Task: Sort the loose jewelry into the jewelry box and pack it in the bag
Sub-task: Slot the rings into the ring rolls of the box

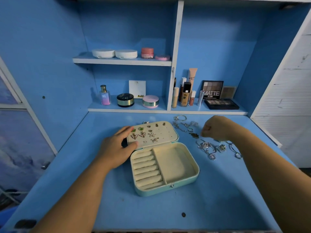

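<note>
An open mint-green jewelry box (191, 179) lies on the blue desk, with cream ring rolls on its left and a bare compartment on its right. Its raised lid panel (168, 133) carries several pinned earrings. My left hand (116, 152) holds the lid's left edge, thumb below and fingers on the panel. My right hand (214, 127) hovers with curled fingers over the loose jewelry (207, 147), fingertips by a small dark gold piece (194, 135); whether it pinches anything I cannot tell. More rings and chains (183, 123) lie behind. No bag is in view.
Low shelves at the desk's back hold a perfume bottle (105, 95), compacts (125, 100), foundation bottles (185, 95) and eyeshadow palettes (221, 104). An upper shelf holds white cases (114, 53) and a pink jar (147, 52). A white wall stands to the right.
</note>
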Demonstrator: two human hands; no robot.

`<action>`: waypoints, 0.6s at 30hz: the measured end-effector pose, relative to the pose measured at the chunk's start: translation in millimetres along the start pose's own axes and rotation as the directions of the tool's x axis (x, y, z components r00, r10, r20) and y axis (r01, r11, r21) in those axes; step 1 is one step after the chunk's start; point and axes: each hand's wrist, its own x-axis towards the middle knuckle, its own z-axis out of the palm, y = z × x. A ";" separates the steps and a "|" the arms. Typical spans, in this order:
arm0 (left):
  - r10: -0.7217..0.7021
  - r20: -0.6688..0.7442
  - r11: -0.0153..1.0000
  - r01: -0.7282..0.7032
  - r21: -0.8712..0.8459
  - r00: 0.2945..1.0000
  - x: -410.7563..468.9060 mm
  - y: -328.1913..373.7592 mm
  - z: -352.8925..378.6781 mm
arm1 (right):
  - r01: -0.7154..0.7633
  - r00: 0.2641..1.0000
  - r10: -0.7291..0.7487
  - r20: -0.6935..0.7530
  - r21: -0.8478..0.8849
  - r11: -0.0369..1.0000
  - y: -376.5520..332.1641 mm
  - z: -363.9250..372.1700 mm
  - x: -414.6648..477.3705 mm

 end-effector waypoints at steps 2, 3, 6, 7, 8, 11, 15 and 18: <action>-0.002 -0.001 1.000 0.002 -0.003 1.000 -0.6 0.5 0.4 | -0.042 0.999 0.042 -0.002 -0.062 0.997 -2.8 7.0 -1.0; -0.002 -0.005 1.000 0.002 -0.002 1.000 -1.4 0.4 0.7 | -0.059 0.998 0.058 -0.018 -0.055 0.997 -5.1 11.0 -2.0; -0.002 -0.008 1.000 0.002 -0.005 1.000 -3.0 0.2 1.0 | -0.100 0.993 0.099 -0.062 -0.016 0.995 -16.8 18.5 -10.0; -0.002 -0.010 1.000 0.002 -0.012 1.000 -3.2 0.4 0.8 | -0.111 0.992 0.108 -0.065 -0.042 0.993 -20.5 19.8 -12.1; -0.005 -0.014 1.000 0.005 -0.020 1.000 -3.3 0.2 0.8 | -0.113 0.992 0.108 -0.067 -0.078 0.991 -23.6 20.2 -13.1; -0.005 -0.032 1.000 0.004 -0.021 0.999 -3.1 -0.1 1.3 | -0.088 0.996 0.085 -0.027 -0.146 0.985 -27.1 18.6 -16.0; -0.015 -0.042 1.000 0.015 -0.012 0.999 -3.2 -0.6 1.2 | -0.020 0.997 0.027 0.073 -0.106 0.994 -23.9 12.5 -17.9; -0.014 -0.025 1.000 0.013 -0.023 1.000 -3.3 0.2 0.8 | -0.009 0.994 0.013 0.110 -0.041 0.999 -21.2 6.2 -16.8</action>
